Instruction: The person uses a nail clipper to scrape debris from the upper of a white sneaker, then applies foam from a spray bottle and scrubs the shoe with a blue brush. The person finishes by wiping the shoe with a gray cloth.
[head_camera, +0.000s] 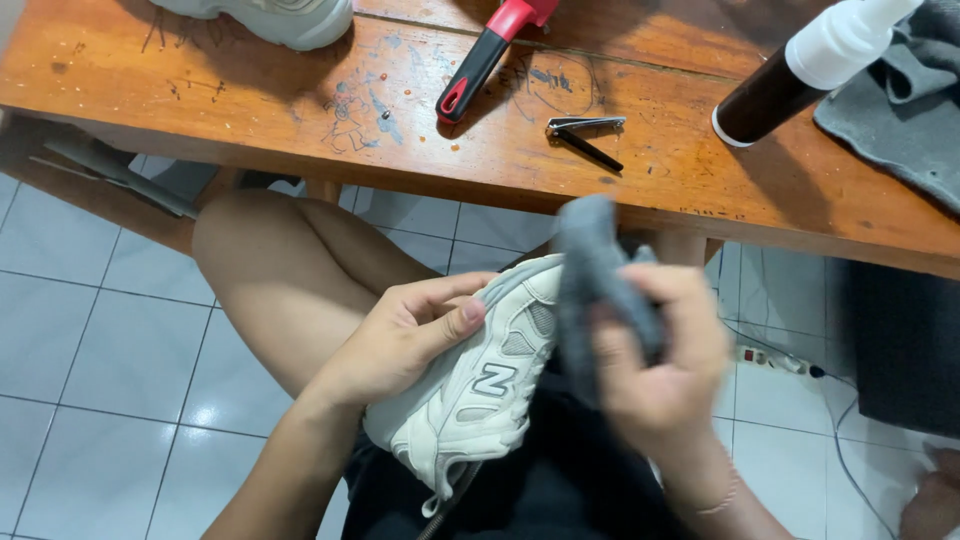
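Gripping white sneaker (480, 380) over lap, left hand (400, 335); right hand (660, 360) clamped on grey cloth (590, 270).

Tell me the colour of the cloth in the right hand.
Grey cloth, clearest in the head view.

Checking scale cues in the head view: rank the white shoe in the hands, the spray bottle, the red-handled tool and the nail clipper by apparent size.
1. White shoe, though it is nearest the camera.
2. Spray bottle, partly cut off by the frame.
3. Red-handled tool, also cut off; its order against the bottle is unsure.
4. Nail clipper, clearly smallest.
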